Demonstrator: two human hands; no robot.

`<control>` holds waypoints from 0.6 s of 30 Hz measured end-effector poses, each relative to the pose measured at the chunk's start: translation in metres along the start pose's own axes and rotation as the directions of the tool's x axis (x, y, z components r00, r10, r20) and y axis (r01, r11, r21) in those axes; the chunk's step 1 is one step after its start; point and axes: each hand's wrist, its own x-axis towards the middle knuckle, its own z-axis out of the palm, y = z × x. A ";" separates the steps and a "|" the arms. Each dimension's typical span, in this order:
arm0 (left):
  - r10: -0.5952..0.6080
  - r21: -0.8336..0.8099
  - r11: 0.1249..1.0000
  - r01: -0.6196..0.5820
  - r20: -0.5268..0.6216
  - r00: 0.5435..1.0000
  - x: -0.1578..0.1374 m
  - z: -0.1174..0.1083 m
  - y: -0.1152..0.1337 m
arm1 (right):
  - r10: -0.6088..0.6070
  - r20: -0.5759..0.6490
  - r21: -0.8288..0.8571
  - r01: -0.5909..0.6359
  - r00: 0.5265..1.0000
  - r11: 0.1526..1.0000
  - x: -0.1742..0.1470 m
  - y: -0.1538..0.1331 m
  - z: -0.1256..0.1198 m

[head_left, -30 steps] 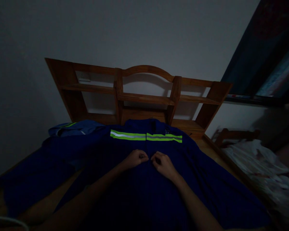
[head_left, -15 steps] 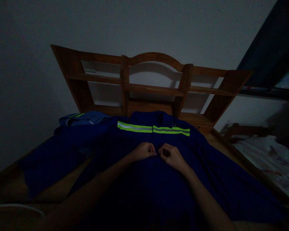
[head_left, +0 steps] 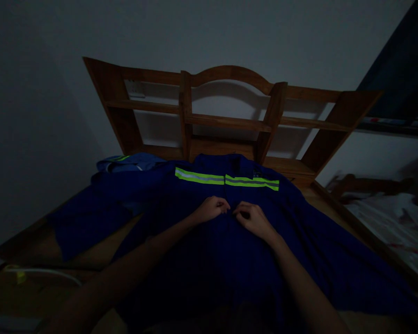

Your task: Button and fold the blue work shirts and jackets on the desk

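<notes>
A dark blue work jacket (head_left: 202,260) lies spread front up, with its collar at the far end. Across its chest run yellow-green and silver reflective strips (head_left: 200,177). Just below the strips, on the left side of the front opening, my left hand (head_left: 212,209) is closed in a pinch at the jacket's front edge. Opposite it, a small gap away, my right hand (head_left: 253,220) has thumb and forefinger pinched at the front edge too. Whatever button or fastener lies between the fingertips is too dark to make out.
Behind the collar stands a wooden shelf unit (head_left: 230,121) against the wall. A lighter blue garment (head_left: 139,160) with a reflective strip lies at the left, partly under the sleeve. A pale cable (head_left: 50,270) crosses the lower left. White bedding (head_left: 386,218) lies at the right.
The camera view has shifted a little. My left fingertips have moved slightly toward the collar, while my right hand stays at about the same spot on the jacket front.
</notes>
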 end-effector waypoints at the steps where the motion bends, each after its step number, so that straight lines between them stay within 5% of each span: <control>1: -0.001 0.004 1.000 0.001 -0.021 1.000 0.000 0.003 0.000 | 0.002 -0.002 0.003 -0.002 1.000 1.000 0.000 0.000 0.000; 9: -0.079 -0.122 0.989 0.085 0.055 0.995 -0.002 0.003 0.004 | -0.001 -0.005 0.012 0.001 1.000 1.000 -0.001 0.002 0.000; 18: -0.126 -0.087 0.988 0.129 0.038 0.991 0.000 0.003 0.000 | 0.004 0.003 0.000 -0.004 1.000 1.000 -0.001 0.006 0.003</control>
